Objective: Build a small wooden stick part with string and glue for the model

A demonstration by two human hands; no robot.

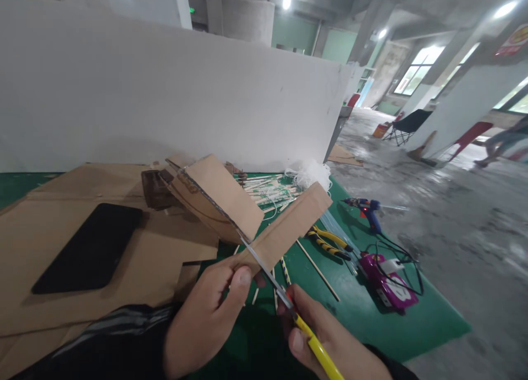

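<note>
A piece of cardboard (284, 226) is pinched at its near end by my left hand (210, 308), the thumb on top. My right hand (317, 330) is closed round a yellow-handled cutter (315, 344). Its long narrow metal blade points up and left across the near end of the cardboard, the tip by the corner of a larger folded cardboard piece (226, 196). Whether that larger piece is joined to the held one, I cannot tell. Part of my right hand's fingers is hidden behind the tool.
Yellow-black pliers (330, 242), a blue glue gun (369, 209) and a purple box (388, 284) with a cable lie right on the green table (433, 319). Thin sticks (268, 190) and white string (311, 175) are behind. A black tablet-like slab (88, 248) rests left on flat cardboard (165, 242).
</note>
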